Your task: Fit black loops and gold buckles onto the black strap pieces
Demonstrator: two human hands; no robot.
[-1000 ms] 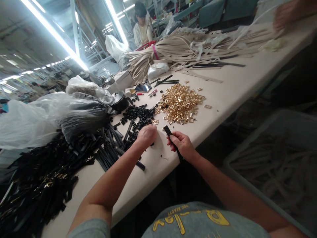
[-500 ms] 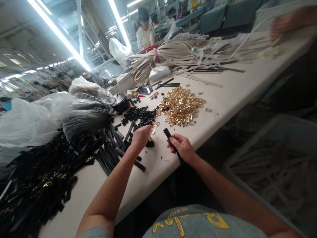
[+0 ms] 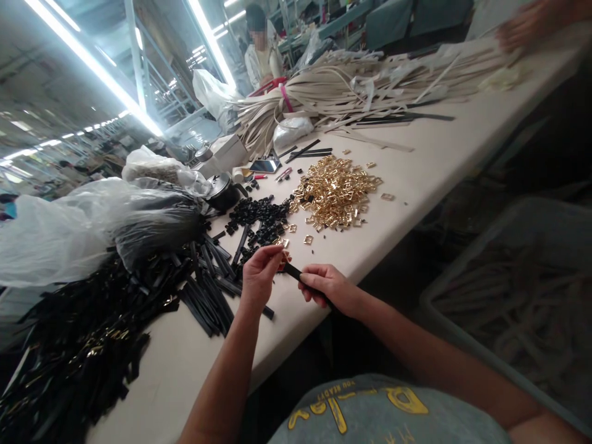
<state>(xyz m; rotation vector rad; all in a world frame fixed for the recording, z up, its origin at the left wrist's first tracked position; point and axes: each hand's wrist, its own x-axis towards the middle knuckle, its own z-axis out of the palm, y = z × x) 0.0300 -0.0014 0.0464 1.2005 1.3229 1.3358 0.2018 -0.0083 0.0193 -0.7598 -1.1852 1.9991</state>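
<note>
My right hand point(image 3: 330, 285) is closed round a narrow black strap point(image 3: 296, 271), which slants up and left out of the grip. At the strap's far end, the thumb and fingers of my left hand point(image 3: 259, 274) are pinched together. A bit of gold metal shows at these fingertips; the small piece between them is mostly hidden. Just beyond the hands lie a heap of gold buckles point(image 3: 340, 192) and a pile of small black pieces point(image 3: 259, 216). Several loose black straps point(image 3: 208, 305) lie to the left of my left hand.
Black straps with gold fittings point(image 3: 92, 351) are heaped at the left, beside a plastic bag point(image 3: 157, 222). A dark lidded pot point(image 3: 222, 191) and a phone point(image 3: 265, 166) stand farther back. Beige strips point(image 3: 319, 92) cover the far table. Another person's hand point(image 3: 525, 28) is at upper right.
My left hand has risen from beside the black pile to the strap's end. My right hand has lowered slightly, and the strap now tilts more to the left. The hands are closer together.
</note>
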